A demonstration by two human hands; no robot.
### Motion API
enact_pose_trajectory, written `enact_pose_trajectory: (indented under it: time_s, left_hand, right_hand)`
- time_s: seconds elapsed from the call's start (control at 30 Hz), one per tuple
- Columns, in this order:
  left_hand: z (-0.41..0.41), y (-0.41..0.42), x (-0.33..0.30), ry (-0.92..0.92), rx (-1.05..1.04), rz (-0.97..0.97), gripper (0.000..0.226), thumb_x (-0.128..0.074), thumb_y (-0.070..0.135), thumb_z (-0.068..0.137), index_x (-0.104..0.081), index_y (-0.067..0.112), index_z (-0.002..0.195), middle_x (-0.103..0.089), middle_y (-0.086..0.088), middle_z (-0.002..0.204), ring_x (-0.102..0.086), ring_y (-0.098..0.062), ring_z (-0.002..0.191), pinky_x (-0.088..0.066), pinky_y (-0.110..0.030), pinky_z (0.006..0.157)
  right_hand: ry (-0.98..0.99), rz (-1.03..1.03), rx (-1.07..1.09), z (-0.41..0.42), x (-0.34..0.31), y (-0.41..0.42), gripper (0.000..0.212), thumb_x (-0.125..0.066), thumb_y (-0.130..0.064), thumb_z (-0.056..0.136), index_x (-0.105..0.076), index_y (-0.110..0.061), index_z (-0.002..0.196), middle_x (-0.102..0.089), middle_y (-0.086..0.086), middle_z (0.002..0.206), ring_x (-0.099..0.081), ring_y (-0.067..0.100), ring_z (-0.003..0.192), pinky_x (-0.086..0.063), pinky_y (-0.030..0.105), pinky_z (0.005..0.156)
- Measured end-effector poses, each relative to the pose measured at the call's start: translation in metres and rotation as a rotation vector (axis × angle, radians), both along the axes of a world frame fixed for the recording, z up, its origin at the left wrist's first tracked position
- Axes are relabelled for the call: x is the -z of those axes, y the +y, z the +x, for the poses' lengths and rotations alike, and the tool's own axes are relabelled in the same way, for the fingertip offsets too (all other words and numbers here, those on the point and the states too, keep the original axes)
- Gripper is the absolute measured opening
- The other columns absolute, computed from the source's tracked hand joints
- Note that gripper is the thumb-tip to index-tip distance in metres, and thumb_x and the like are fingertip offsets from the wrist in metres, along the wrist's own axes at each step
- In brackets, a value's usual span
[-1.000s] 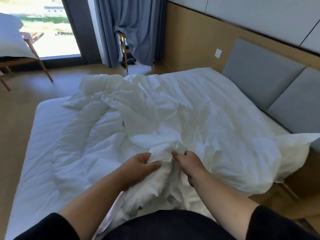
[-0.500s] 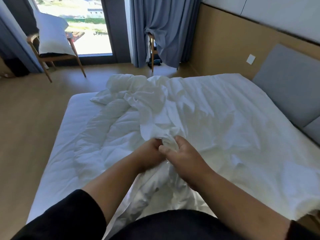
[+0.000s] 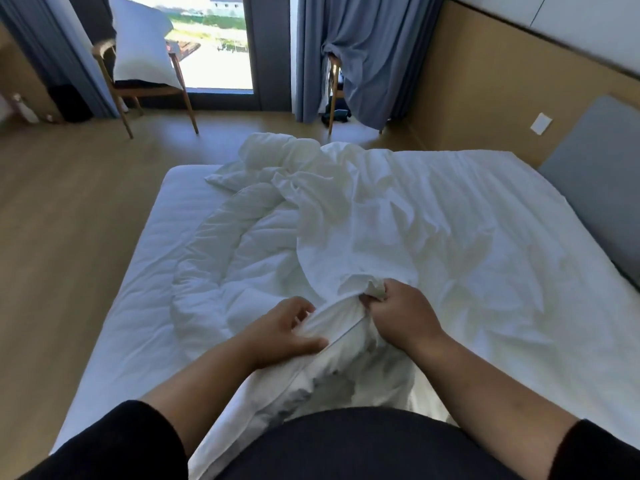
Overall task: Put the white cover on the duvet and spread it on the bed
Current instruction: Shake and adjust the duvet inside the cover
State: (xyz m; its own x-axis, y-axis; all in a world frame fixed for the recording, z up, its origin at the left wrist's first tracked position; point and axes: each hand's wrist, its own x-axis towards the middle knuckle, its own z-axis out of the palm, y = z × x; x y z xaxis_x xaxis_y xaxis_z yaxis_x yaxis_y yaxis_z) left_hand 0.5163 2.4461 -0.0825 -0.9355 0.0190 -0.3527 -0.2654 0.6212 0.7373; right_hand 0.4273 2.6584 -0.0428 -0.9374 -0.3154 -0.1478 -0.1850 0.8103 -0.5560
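Taking the bed (image 3: 114,306) as my landmark and starting off its left side, bare wooden floor (image 3: 69,209) runs up to a dark curtain (image 3: 45,53) in the far left corner. Beyond the bed's far left corner stands a wooden chair (image 3: 180,88) with a white pillow (image 3: 138,39) propped on its seat, in front of a tall window (image 3: 214,43) showing bright daylight. Right of the window hangs a blue-grey curtain (image 3: 367,53), bunched over what looks like a second chair, though only its legs show.

On the bed's left part, the fitted sheet is bare along the edge. The duvet (image 3: 242,265) lies rumpled just inside it, curving from the far end toward me. My left hand (image 3: 287,330) rests near the bed's near edge, fingers loosely curled on a fold of white fabric; I cannot tell whether they truly grip it. Just beside it, my right hand (image 3: 401,313) is closed tight around a bunched corner of the white cover (image 3: 433,230), which spreads wrinkled over the bed's middle and right part, overlapping the duvet.

Along the bed's right side runs a wood-panelled wall (image 3: 467,81) with a white switch plate (image 3: 541,123), then a grey padded headboard (image 3: 595,168), cut off by the frame.

White fabric drops off the near edge toward me and disappears behind my dark top. Where cover ends and duvet begins under my hands is hard to make out.
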Motion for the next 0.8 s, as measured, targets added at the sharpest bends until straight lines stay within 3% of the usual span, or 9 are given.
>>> enact_pose_trajectory:
  time_s: [0.13,0.23,0.3,0.37,0.43,0.5,0.6,0.7,0.8]
  left_hand:
    - [0.048,-0.023,0.029,-0.149,-0.026,0.064,0.067,-0.080,0.065,0.066,-0.053,0.038,0.121,-0.052,0.019,0.118,-0.053,0.001,0.107,-0.045,-0.023,0.093]
    - [0.085,-0.024,0.055,-0.185,0.045,-0.144,0.068,-0.070,0.072,0.062,-0.055,0.038,0.119,-0.054,0.021,0.116,-0.053,-0.003,0.108,-0.045,-0.028,0.093]
    - [0.103,-0.025,0.070,-0.149,-0.006,-0.274,0.039,-0.056,0.057,0.078,-0.060,0.035,0.110,-0.063,0.018,0.108,-0.059,-0.009,0.101,-0.048,-0.030,0.086]
    - [0.114,-0.031,0.073,-0.093,-0.244,-0.211,0.017,-0.051,0.035,0.093,-0.064,0.031,0.103,-0.068,0.015,0.100,-0.061,-0.012,0.094,-0.050,-0.032,0.081]
    - [0.113,-0.043,0.057,0.032,-0.443,-0.168,0.017,-0.052,0.020,0.095,-0.066,0.028,0.097,-0.069,0.013,0.093,-0.060,-0.012,0.088,-0.048,-0.027,0.074]
    - [0.101,-0.060,0.022,0.209,-0.487,-0.193,0.017,-0.053,0.015,0.093,-0.067,0.025,0.092,-0.068,0.011,0.089,-0.059,-0.012,0.084,-0.044,-0.024,0.070]
    - [0.068,-0.073,-0.043,0.377,-0.215,-0.354,0.027,-0.045,0.025,0.081,-0.067,0.022,0.095,-0.067,0.006,0.094,-0.059,-0.016,0.088,-0.047,-0.033,0.075]
    - [0.025,-0.050,-0.083,0.280,0.134,-0.535,0.026,-0.046,0.029,0.087,-0.067,0.025,0.101,-0.063,0.000,0.099,-0.059,-0.021,0.091,-0.050,-0.036,0.078]
    - [0.004,-0.013,-0.084,0.284,0.142,-0.401,0.014,-0.057,0.017,0.089,-0.068,0.013,0.095,-0.069,-0.008,0.095,-0.063,-0.023,0.090,-0.049,-0.037,0.078]
  right_hand:
    - [-0.035,-0.039,0.062,-0.008,0.005,-0.006,0.023,-0.056,-0.031,0.096,-0.060,-0.019,0.077,-0.059,-0.003,0.074,-0.055,0.026,0.076,-0.037,0.034,0.064]
    - [-0.047,-0.051,0.082,-0.009,0.010,-0.010,0.021,-0.057,-0.031,0.096,-0.065,-0.017,0.082,-0.063,0.000,0.079,-0.058,0.027,0.079,-0.039,0.034,0.066]
    - [-0.055,-0.057,0.084,-0.008,0.009,-0.014,0.022,-0.056,-0.032,0.096,-0.066,-0.016,0.084,-0.065,0.002,0.082,-0.059,0.028,0.081,-0.039,0.034,0.067]
    - [-0.072,-0.069,0.064,-0.005,0.005,-0.019,0.022,-0.058,-0.033,0.096,-0.066,-0.015,0.087,-0.065,0.002,0.084,-0.061,0.028,0.085,-0.040,0.033,0.068]
    - [-0.086,-0.100,0.041,0.003,-0.005,-0.025,0.019,-0.063,-0.033,0.094,-0.064,-0.015,0.098,-0.066,-0.001,0.094,-0.062,0.025,0.093,-0.044,0.034,0.075]
    - [-0.119,-0.204,-0.027,0.014,-0.019,-0.031,0.016,-0.065,-0.032,0.094,-0.065,-0.025,0.108,-0.065,-0.012,0.107,-0.062,0.013,0.103,-0.048,0.033,0.089]
    - [-0.197,-0.342,-0.188,0.037,-0.042,-0.046,0.016,-0.063,-0.027,0.097,-0.072,-0.036,0.106,-0.069,-0.024,0.108,-0.061,-0.006,0.105,-0.045,0.022,0.095]
    - [-0.183,-0.408,-0.246,0.061,-0.050,-0.062,0.023,-0.068,-0.030,0.094,-0.069,-0.036,0.116,-0.068,-0.024,0.110,-0.060,-0.010,0.106,-0.046,0.021,0.097]
    - [-0.203,-0.550,-0.190,0.077,-0.051,-0.071,0.039,-0.077,-0.027,0.086,-0.061,-0.038,0.119,-0.069,-0.017,0.110,-0.064,-0.001,0.104,-0.050,0.028,0.098]
